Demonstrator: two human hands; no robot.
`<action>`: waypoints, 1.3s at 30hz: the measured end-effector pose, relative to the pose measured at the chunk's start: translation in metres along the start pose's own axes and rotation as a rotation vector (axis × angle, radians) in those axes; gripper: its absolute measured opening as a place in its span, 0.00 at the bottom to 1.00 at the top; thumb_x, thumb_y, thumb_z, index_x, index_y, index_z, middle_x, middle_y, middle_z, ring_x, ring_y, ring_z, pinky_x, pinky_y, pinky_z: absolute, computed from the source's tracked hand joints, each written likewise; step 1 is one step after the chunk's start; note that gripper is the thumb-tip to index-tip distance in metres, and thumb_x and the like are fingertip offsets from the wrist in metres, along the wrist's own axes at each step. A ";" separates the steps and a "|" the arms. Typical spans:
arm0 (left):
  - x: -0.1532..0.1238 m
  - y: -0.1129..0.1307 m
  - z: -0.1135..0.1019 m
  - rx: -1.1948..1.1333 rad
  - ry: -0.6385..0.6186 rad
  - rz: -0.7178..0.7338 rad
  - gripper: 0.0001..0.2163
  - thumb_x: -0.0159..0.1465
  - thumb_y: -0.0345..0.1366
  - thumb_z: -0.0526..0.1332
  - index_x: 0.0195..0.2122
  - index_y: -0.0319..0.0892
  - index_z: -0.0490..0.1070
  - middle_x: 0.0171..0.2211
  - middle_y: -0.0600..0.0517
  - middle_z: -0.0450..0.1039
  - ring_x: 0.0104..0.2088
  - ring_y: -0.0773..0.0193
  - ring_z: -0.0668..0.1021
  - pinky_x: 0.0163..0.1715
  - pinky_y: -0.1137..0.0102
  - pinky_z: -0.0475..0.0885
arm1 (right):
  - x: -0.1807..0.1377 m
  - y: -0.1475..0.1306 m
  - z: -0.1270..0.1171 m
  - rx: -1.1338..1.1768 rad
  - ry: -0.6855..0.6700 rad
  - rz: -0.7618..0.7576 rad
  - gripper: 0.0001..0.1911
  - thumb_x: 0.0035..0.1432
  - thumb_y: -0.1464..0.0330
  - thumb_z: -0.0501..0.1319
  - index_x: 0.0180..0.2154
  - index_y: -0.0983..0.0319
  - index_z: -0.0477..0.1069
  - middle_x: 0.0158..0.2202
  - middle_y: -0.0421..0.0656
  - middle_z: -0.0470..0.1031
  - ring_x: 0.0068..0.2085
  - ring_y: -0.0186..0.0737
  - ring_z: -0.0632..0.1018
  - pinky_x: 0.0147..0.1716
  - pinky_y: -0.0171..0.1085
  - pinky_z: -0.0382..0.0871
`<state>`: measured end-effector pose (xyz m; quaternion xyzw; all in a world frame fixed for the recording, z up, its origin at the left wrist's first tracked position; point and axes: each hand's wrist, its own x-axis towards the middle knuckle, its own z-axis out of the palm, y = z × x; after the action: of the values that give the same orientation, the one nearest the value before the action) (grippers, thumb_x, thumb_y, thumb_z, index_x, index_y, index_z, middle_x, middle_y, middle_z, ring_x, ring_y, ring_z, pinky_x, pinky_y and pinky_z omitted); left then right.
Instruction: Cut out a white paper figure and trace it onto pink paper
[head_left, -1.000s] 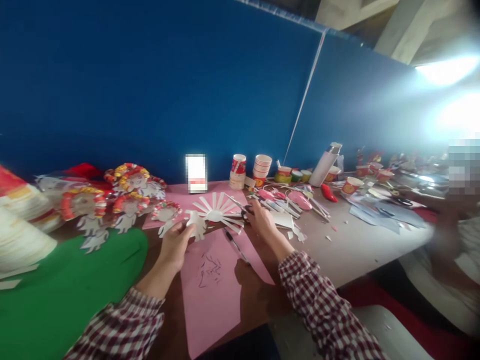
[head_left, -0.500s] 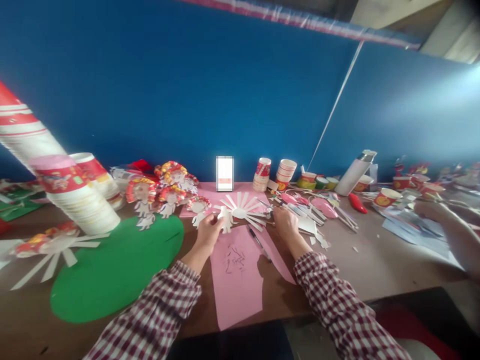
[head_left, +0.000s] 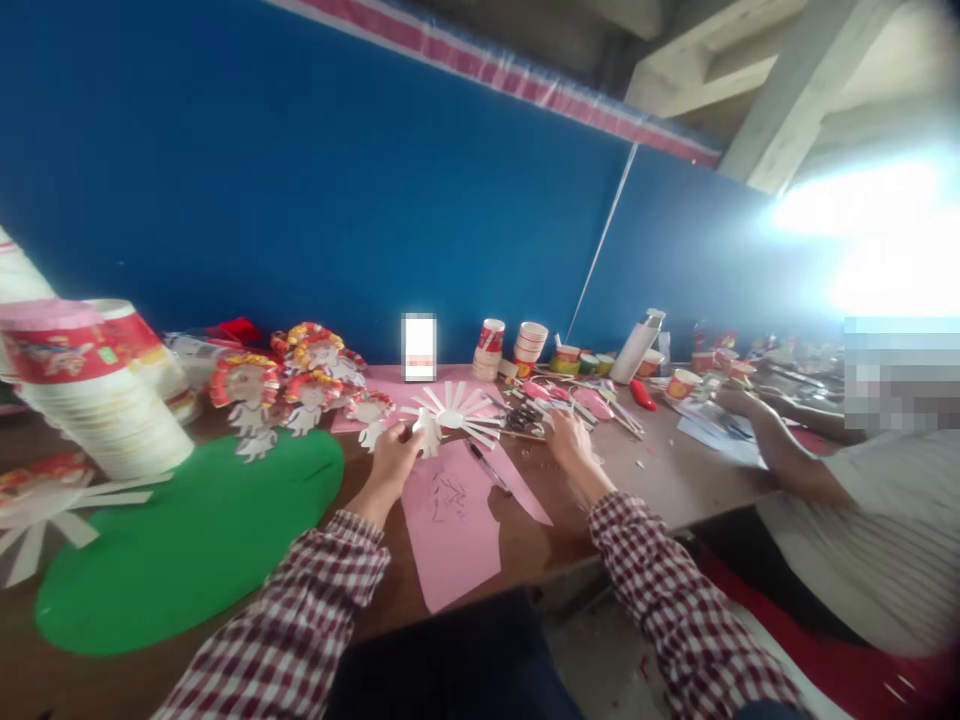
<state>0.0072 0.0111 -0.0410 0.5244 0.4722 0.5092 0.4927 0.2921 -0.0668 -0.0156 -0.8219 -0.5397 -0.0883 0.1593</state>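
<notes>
My left hand is closed on a small white paper cut-out figure, held just above a pink sheet with pen marks on it. My right hand reaches forward to a pile of scissors and craft tools; its fingers are curled, and what they touch is hidden. A white paper cup cut into spread strips lies between the two hands. A black pen rests on the pink sheet.
A green paper disc covers the left of the brown table. Stacked paper cups stand far left, finished paper dolls behind. More cups and a bottle line the blue wall. Another person works at the right.
The camera has swung, so the other person is now in view at the right. My right hand has moved further forward into the tool pile; my left hand still holds the cut-out.
</notes>
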 end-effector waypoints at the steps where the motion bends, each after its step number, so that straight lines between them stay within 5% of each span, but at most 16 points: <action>1: 0.000 0.000 0.000 -0.014 -0.005 0.010 0.13 0.47 0.43 0.63 0.28 0.38 0.72 0.18 0.56 0.65 0.19 0.69 0.68 0.18 0.75 0.63 | -0.002 0.010 -0.002 -0.003 -0.018 0.031 0.21 0.59 0.66 0.52 0.54 0.62 0.63 0.52 0.51 0.67 0.51 0.51 0.66 0.46 0.41 0.61; 9: 0.001 -0.002 -0.004 -0.062 -0.015 0.070 0.11 0.48 0.41 0.63 0.26 0.39 0.72 0.19 0.56 0.66 0.20 0.70 0.68 0.22 0.74 0.65 | 0.007 0.049 -0.009 0.090 -0.127 0.126 0.29 0.47 0.61 0.64 0.52 0.63 0.66 0.50 0.52 0.70 0.50 0.51 0.69 0.46 0.41 0.61; 16: -0.003 0.006 -0.007 -0.158 -0.040 -0.031 0.11 0.48 0.40 0.64 0.28 0.38 0.72 0.20 0.56 0.68 0.21 0.70 0.69 0.23 0.73 0.66 | 0.014 0.045 -0.035 0.324 -0.009 0.188 0.11 0.48 0.68 0.58 0.34 0.65 0.75 0.33 0.49 0.75 0.38 0.49 0.75 0.37 0.42 0.65; 21: -0.005 0.013 -0.003 -0.404 -0.146 -0.162 0.16 0.43 0.38 0.68 0.32 0.38 0.72 0.28 0.51 0.74 0.29 0.65 0.75 0.31 0.69 0.71 | 0.012 -0.006 -0.033 0.669 0.061 0.160 0.19 0.54 0.65 0.52 0.46 0.68 0.67 0.35 0.50 0.75 0.31 0.41 0.76 0.27 0.37 0.70; 29: -0.006 0.016 -0.007 -0.328 -0.135 -0.101 0.16 0.44 0.40 0.69 0.31 0.38 0.72 0.29 0.51 0.73 0.28 0.67 0.75 0.29 0.71 0.70 | -0.015 -0.135 0.020 1.103 -0.284 -0.157 0.11 0.50 0.62 0.59 0.34 0.63 0.67 0.25 0.41 0.73 0.25 0.37 0.75 0.22 0.34 0.74; 35: 0.006 0.002 -0.012 -0.083 0.044 0.085 0.13 0.46 0.39 0.67 0.31 0.38 0.73 0.22 0.54 0.69 0.23 0.68 0.70 0.22 0.74 0.65 | -0.020 -0.143 0.030 1.181 -0.384 -0.267 0.14 0.54 0.58 0.58 0.33 0.63 0.67 0.25 0.39 0.68 0.25 0.32 0.72 0.26 0.34 0.75; 39: 0.006 -0.005 -0.011 0.094 0.024 0.214 0.09 0.49 0.39 0.64 0.28 0.39 0.74 0.21 0.54 0.70 0.24 0.68 0.71 0.24 0.74 0.65 | -0.025 -0.140 0.032 1.210 -0.408 -0.304 0.15 0.54 0.56 0.57 0.29 0.63 0.67 0.25 0.38 0.65 0.26 0.32 0.69 0.26 0.32 0.74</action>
<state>-0.0039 0.0178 -0.0459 0.5882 0.4429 0.5423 0.4047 0.1534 -0.0259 -0.0304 -0.5019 -0.6238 0.3671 0.4735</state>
